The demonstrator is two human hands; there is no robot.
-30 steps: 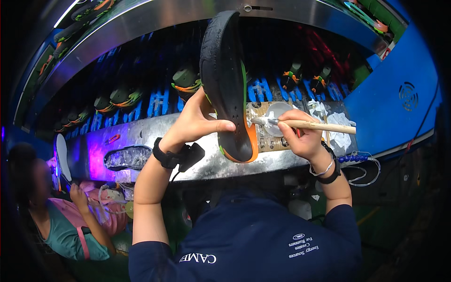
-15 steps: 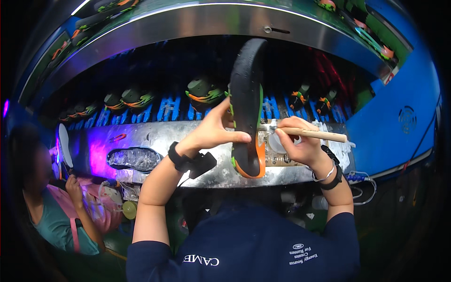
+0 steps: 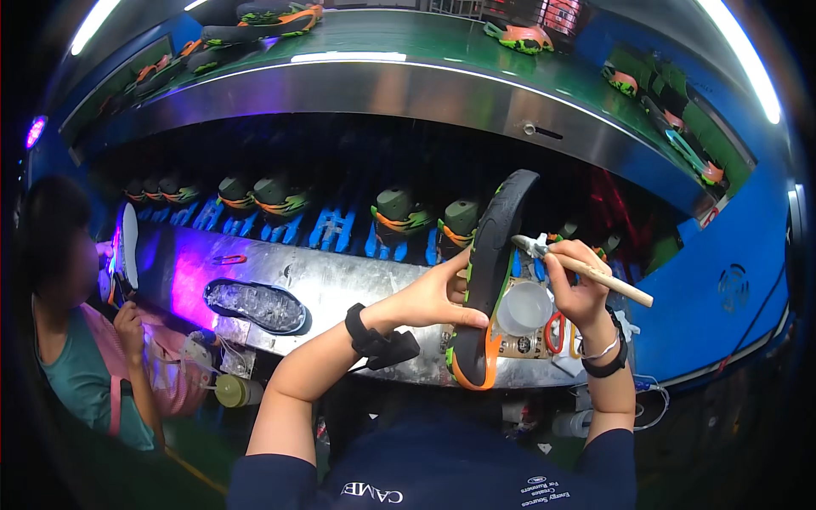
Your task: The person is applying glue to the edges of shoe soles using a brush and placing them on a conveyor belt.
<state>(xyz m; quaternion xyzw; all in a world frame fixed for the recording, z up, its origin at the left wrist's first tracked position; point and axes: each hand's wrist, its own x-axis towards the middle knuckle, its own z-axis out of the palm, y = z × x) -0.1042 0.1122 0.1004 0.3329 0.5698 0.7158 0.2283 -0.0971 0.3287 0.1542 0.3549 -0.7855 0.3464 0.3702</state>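
My left hand (image 3: 442, 297) grips a long shoe sole (image 3: 493, 246) by its left edge, thumb lying across the black face. The sole stands nearly upright, tilted right at the top, with green and orange along its edges. In my right hand (image 3: 580, 280) is a brush (image 3: 608, 279) with a pale wooden handle. Its whitish head meets or nearly meets the sole's right edge in the upper half. Below the brush, a white plastic cup (image 3: 524, 308) sits on the bench, partly behind the sole. Red-handled scissors (image 3: 555, 332) lie between cup and right wrist.
On the metal bench (image 3: 357, 293) lies another sole (image 3: 255, 306), hollow side up. Several lasted shoe uppers (image 3: 280, 197) stand on blue racks behind. A green conveyor (image 3: 408, 38) above carries shoe parts. At left, a co-worker (image 3: 85, 340) holds a sole (image 3: 127, 246).
The view has tilted up and shifted, showing more of the conveyor. The brush head has moved up along the sole's right edge, and the cup is more exposed. Both hands keep their holds.
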